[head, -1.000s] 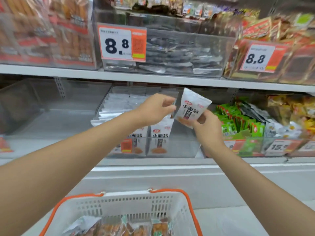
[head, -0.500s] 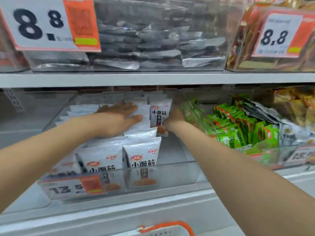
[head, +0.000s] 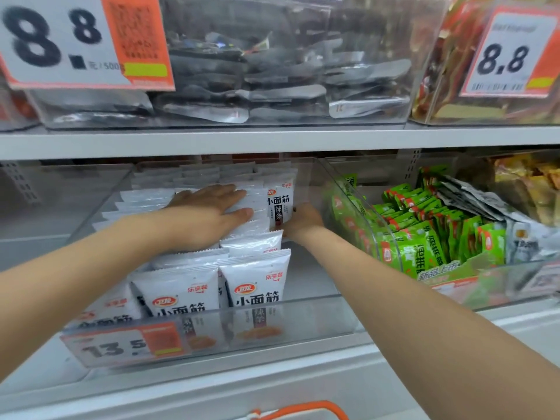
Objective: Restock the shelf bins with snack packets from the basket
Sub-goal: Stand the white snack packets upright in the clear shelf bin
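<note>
Left hand (head: 209, 213) flat, fingers straight, on white packet rows (head: 145, 197) in clear plastic bin (head: 321, 316); right hand (head: 303, 221) seemingly grips upright white packet (head: 280, 201) near bin's right wall.

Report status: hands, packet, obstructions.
Left hand flat, pressing on white packet rows. Right hand grips upright white foil snack packet inside clear plastic shelf bin. No obstruction seen.

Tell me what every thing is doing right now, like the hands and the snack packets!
left hand: flat, pressing on the white packets.
right hand: gripping the upright packet at its lower edge.
upright packet: standing in the clear bin.
white packets: lined up in rows.
clear bin: part full, bare floor on its right side.
green packets: packed upright in the neighbouring bin.
basket: only its orange handle shows.
</note>
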`<state>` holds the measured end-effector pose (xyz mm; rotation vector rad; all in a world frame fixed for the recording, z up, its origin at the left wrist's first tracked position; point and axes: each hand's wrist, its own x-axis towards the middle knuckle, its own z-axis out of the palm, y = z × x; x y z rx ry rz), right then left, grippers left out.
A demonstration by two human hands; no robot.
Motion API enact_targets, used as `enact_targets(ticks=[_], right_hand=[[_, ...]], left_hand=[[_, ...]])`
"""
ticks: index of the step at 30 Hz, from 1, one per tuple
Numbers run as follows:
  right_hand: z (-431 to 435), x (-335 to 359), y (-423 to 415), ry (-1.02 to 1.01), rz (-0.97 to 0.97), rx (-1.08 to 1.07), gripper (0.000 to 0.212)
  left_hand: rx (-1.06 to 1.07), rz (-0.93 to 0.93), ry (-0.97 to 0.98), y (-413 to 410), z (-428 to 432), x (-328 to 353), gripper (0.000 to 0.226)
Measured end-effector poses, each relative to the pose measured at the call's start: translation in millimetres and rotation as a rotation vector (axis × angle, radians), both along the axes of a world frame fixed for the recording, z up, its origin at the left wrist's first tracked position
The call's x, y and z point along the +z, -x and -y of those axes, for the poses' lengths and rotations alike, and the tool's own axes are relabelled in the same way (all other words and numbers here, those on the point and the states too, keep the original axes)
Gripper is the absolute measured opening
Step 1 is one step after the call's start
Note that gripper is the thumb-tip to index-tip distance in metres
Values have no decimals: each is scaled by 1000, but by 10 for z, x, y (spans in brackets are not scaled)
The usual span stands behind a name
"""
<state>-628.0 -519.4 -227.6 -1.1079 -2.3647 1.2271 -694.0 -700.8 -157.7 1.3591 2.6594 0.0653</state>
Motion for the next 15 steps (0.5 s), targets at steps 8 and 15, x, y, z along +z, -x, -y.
enact_targets(ticks=[8, 15], right_hand=[[109, 219, -237, 90, -69, -64, 48], [496, 254, -791, 79, -414, -64, 28]], left_hand=[[-2, 64, -95, -29, 5, 36, 63], [-86, -163, -332, -361, 210, 114, 40]])
